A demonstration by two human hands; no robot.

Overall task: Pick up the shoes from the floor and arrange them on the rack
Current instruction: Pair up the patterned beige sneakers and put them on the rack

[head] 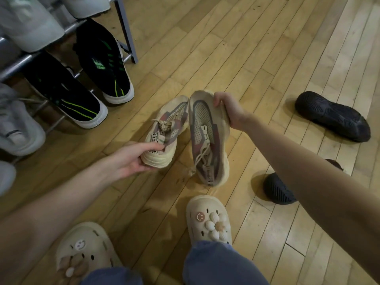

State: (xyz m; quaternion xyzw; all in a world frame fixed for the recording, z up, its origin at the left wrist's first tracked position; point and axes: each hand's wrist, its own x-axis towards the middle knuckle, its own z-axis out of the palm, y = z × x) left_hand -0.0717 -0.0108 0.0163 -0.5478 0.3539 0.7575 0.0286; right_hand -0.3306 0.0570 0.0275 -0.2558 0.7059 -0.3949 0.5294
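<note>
Two beige mesh sneakers with mauve trim are at the centre of the head view. My left hand (131, 159) grips the heel of the left sneaker (170, 128). My right hand (229, 111) holds the toe end of the right sneaker (206, 138), which hangs heel-down, tilted on its side above the floor. The metal shoe rack (125, 27) stands at the upper left. A pair of black sneakers with green stripes (102, 62) sits on its lower bar, and pale grey shoes (26, 23) sit above.
Two black clogs lie on the wooden floor at the right: one (333, 116) far right, one (277, 190) partly hidden under my right forearm. My own feet wear cream clogs with flower charms (208, 221), (86, 249). More grey shoes (18, 128) fill the rack's left edge.
</note>
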